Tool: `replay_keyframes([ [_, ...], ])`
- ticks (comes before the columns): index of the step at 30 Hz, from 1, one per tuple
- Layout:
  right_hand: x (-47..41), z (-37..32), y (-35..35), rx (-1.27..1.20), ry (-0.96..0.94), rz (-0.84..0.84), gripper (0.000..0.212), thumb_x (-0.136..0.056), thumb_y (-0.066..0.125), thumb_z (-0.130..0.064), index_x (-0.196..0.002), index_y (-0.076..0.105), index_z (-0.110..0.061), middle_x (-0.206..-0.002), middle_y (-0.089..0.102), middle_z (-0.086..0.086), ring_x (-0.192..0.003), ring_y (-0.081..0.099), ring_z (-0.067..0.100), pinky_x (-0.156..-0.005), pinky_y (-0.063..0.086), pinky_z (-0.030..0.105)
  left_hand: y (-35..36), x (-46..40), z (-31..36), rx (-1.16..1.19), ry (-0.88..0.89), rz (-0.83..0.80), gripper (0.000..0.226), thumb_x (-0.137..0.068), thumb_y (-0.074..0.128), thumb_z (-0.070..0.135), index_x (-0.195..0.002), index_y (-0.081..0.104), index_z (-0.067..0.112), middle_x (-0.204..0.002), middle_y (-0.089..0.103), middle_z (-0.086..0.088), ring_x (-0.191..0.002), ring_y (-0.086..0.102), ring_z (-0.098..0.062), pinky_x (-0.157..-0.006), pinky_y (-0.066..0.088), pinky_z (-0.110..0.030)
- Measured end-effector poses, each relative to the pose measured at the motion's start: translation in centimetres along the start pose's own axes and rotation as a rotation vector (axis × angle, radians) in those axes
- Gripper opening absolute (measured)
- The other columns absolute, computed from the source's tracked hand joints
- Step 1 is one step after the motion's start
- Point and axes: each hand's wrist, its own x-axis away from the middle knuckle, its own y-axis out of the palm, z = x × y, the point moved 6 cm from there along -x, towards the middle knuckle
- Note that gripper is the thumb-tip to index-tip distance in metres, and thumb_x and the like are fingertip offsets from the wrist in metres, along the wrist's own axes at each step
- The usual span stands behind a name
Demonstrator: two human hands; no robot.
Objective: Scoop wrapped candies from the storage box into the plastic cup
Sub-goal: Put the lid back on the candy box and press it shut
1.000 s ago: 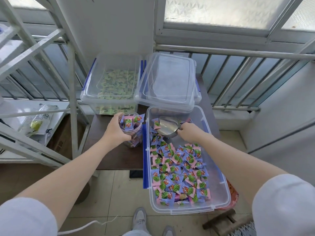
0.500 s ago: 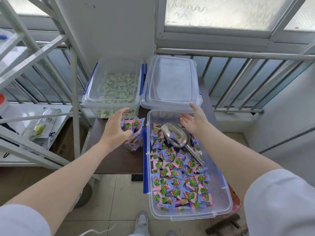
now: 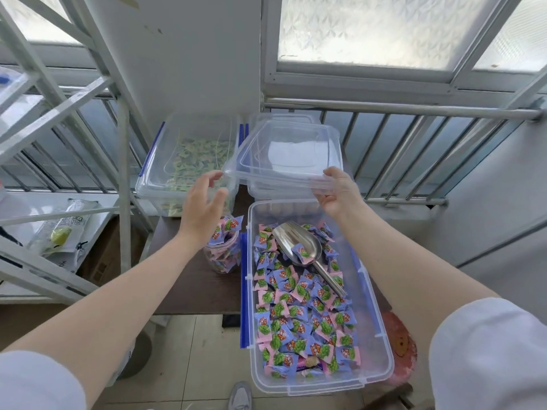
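Head view: scooping looks finished. The plastic cup [image 3: 222, 249] stands heaped with wrapped candies beside the storage box [image 3: 376, 315], and the scoop [image 3: 299, 247] lies loose inside. The right hand [image 3: 337, 192] grips a clear lid's [image 3: 284, 152] near edge; the left hand [image 3: 201, 208], open, hovers above the cup, perhaps just touching the lid's corner. Next, probably, lowering the lid squarely onto the box.

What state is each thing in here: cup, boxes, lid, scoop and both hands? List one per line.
plastic cup: upright, heaped with candies, uncovered
storage box: open, partly filled
scoop: lying in the box, one candy inside
clear lid: lifted, tilted
right hand: gripping the lid's edge
left hand: open, near the lid corner
rear box: open, holding green candies
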Motion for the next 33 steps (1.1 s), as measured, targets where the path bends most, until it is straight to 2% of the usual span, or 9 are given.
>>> replay_keyframes([
  [3, 1.3, -2.0, 0.4, 0.018, -0.059, -0.040, 0.018, -0.086, 0.055, 0.002, -0.072, 0.050, -0.008, -0.070, 0.049, 0.006, -0.036, 0.057, 0.014, -0.041, 0.050, 0.018, 0.1, -0.8, 1.7, 0.226, -0.088, 0.077, 0.042, -0.088, 0.038, 0.031, -0.128, 0.049, 0.020, -0.118, 0.053, 0.007, -0.109, 0.050, -0.008, -0.084, 0.037, -0.017],
  [6, 3.1, -3.6, 0.3, 0.096, -0.114, -0.085, 0.016, -0.087, 0.053, 0.002, -0.074, 0.050, -0.008, -0.056, 0.056, 0.005, -0.035, 0.058, 0.013, -0.040, 0.045, 0.019, -0.4, -2.3, 2.4, 0.554, -0.325, 0.161, 0.034, -0.090, 0.039, 0.034, -0.119, 0.051, 0.021, -0.107, 0.057, 0.002, -0.093, 0.055, -0.012, -0.076, 0.043, -0.024],
  [10, 5.2, -5.1, -0.1, 0.124, -0.160, -0.161, 0.010, -0.086, 0.050, 0.003, -0.081, 0.048, -0.005, -0.053, 0.063, 0.014, -0.037, 0.060, 0.017, -0.035, 0.043, 0.018, 0.4, -2.5, 4.2, 0.728, -0.652, -0.011, 0.029, -0.093, 0.047, 0.032, -0.115, 0.047, 0.014, -0.097, 0.057, -0.008, -0.069, 0.059, -0.017, -0.061, 0.052, -0.029],
  [15, 8.0, -6.1, -0.9, 0.199, -0.152, -0.292, 0.012, -0.088, 0.047, 0.002, -0.082, 0.045, -0.007, -0.069, 0.064, 0.021, -0.035, 0.057, 0.011, -0.031, 0.037, 0.015, 1.2, -2.0, 5.4, 0.660, -0.625, -0.264, 0.041, -0.091, 0.057, 0.035, -0.126, 0.056, 0.013, -0.118, 0.066, -0.011, -0.080, 0.071, -0.022, -0.054, 0.057, -0.030],
  [20, 9.9, -7.2, -3.0, 0.392, -0.135, -0.430, 0.013, -0.078, 0.059, -0.004, -0.080, 0.051, -0.014, -0.078, 0.070, 0.006, -0.059, 0.063, 0.015, -0.052, 0.043, 0.021, 1.3, 0.1, 7.6, 0.667, -0.541, -0.273, 0.005, -0.089, 0.063, 0.020, -0.091, 0.063, 0.016, -0.079, 0.064, 0.004, -0.052, 0.065, -0.004, -0.043, 0.050, -0.018],
  [23, 9.0, -7.5, -4.9, 0.572, -0.087, -0.327, 0.042, -0.076, 0.069, -0.032, -0.112, 0.059, -0.011, -0.110, 0.063, 0.009, -0.076, 0.067, 0.021, -0.061, 0.051, 0.030, 1.4, 1.8, 8.2, 0.712, -0.506, -0.320, 0.021, -0.082, 0.067, 0.009, -0.097, 0.053, 0.012, -0.083, 0.060, 0.002, -0.058, 0.067, -0.010, -0.047, 0.054, -0.024],
  [25, 8.0, -7.7, -6.2, 0.710, -0.136, -0.155, 0.055, -0.074, 0.070, -0.048, -0.110, 0.063, -0.008, -0.103, 0.063, 0.010, -0.069, 0.061, 0.021, -0.055, 0.045, 0.028, 1.9, 3.4, 8.2, 0.652, -0.513, -0.426, 0.023, -0.080, 0.068, 0.009, -0.096, 0.052, 0.013, -0.088, 0.064, -0.003, -0.067, 0.069, -0.017, -0.056, 0.059, -0.030],
  [28, 6.9, -6.8, -8.5, 0.847, -0.297, 0.059, 0.030, -0.081, 0.066, -0.037, -0.081, 0.056, -0.009, -0.066, 0.046, 0.008, -0.045, 0.036, 0.017, -0.044, 0.028, 0.024, 2.8, 5.5, 6.9, 0.507, -0.583, -0.531, 0.030, -0.089, 0.061, 0.034, -0.110, 0.055, 0.014, -0.103, 0.068, -0.010, -0.078, 0.069, -0.020, -0.053, 0.057, -0.027],
  [33, 7.1, -3.0, -11.8, 0.983, -0.320, 0.106, 0.027, -0.076, 0.061, -0.032, -0.086, 0.057, -0.007, -0.075, 0.053, 0.008, -0.064, 0.047, 0.021, -0.061, 0.039, 0.031, 3.2, 6.9, 2.4, 0.211, -0.605, -0.388, 0.037, -0.095, 0.051, 0.036, -0.120, 0.054, 0.009, -0.112, 0.063, -0.014, -0.071, 0.069, -0.022, -0.054, 0.058, -0.031],
])
